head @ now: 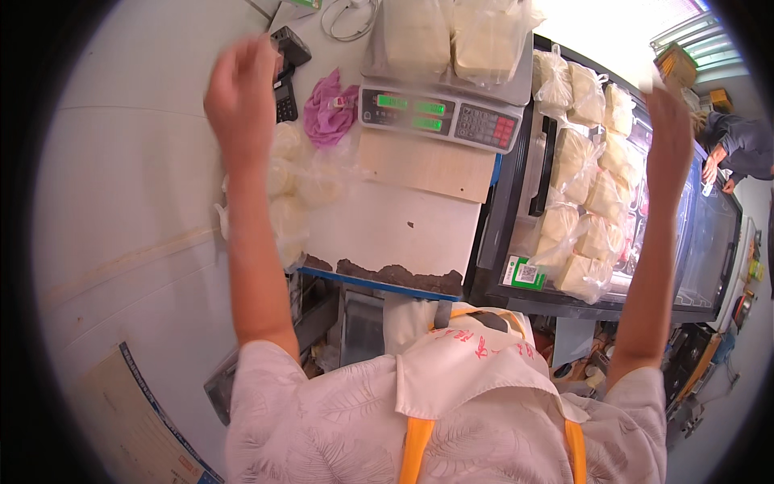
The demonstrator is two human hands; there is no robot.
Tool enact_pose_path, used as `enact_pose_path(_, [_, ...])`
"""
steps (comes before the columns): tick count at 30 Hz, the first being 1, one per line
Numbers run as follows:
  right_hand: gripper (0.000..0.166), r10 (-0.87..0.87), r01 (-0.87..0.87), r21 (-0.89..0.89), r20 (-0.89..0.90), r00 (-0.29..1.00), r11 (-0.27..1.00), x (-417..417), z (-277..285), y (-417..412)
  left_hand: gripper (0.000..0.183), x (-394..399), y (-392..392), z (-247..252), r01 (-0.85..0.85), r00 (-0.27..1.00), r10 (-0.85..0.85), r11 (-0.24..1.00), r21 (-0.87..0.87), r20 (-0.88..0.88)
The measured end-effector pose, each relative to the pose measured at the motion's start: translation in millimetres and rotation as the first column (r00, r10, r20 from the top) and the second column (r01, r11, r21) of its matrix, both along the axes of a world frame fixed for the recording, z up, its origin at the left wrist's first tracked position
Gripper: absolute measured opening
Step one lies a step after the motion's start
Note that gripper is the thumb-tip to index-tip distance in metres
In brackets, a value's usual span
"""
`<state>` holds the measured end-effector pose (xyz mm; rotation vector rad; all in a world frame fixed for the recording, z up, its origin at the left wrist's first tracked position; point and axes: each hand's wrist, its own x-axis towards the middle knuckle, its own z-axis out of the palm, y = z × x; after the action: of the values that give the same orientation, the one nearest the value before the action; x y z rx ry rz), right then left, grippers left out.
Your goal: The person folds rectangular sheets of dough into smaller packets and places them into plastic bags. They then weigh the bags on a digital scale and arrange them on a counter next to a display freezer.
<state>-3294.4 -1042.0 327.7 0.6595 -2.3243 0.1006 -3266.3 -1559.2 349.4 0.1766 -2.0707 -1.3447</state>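
Observation:
Both my arms are raised and spread, and both hands are blurred. My left hand (243, 91) is lifted at the left with its fingers curled; a black desk calculator (286, 100) and a small black box (292, 46) lie beyond it in the picture. My right hand (670, 121) is up at the right, over the glass-topped display cabinet (521, 175). Something whitish shows at its fingertips, too blurred to name. Between my arms stands a digital price scale (444, 118), its display lit green, bearing clear plastic bags of pale blocks (417, 39).
Several tied bags of pale blocks (580, 163) line the cabinet top beside a green card with a printed code (525, 272). A purple cloth (328, 115) and bagged pale rounds (284, 181) lie left on the worn white counter (387, 224). Another person (738, 145) leans at the far right.

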Motion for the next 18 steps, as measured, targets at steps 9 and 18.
enact_pose_path(9, [0.026, 0.131, 0.679, -0.665, 0.738, 0.663, 0.311, 217, -136, 58, 0.02, 256, 116, -182, -0.111, 0.755, -0.14, 0.936, 0.335, 0.641])
enact_pose_path(18, [0.024, 0.193, 0.641, -0.7, 0.708, 0.679, 0.314, 236, -132, 91, 0.014, 262, 219, -176, 0.138, 0.576, -0.544, 0.8, 0.583, 0.61])
